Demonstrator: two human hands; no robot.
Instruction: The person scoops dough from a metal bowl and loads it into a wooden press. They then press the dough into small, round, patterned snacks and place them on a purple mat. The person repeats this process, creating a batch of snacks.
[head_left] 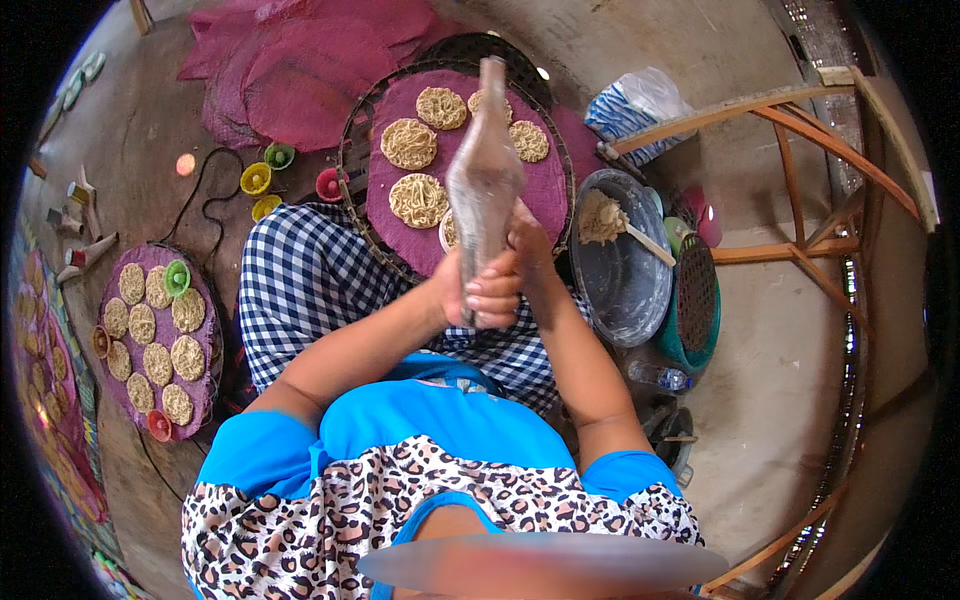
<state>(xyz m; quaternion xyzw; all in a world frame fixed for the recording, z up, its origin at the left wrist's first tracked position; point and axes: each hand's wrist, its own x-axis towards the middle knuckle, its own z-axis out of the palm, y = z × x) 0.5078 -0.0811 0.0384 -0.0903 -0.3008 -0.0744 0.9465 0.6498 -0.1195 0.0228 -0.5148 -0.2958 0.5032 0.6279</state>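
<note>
My left hand (490, 293) is closed round the near end of a long, pale wooden hand press (483, 180) with a wide middle, held in front of me. My right hand (530, 240) is closed on it just beyond, partly hidden behind the wood. Below the press lies a round woven tray (357, 205) lined with pink cloth (385, 235). Several rounds of stringy dough (418, 201) rest on it. One small ring-shaped piece (449, 231) shows beside the press, mostly covered by it and my hands.
At right stand a dark basin (610, 310) with dough and a spoon (650, 243), a green tub (712, 335), a bottle (660, 376) and a wooden frame (780, 255). At left lies a second tray (212, 350) of dough rounds, near coloured cups (256, 179).
</note>
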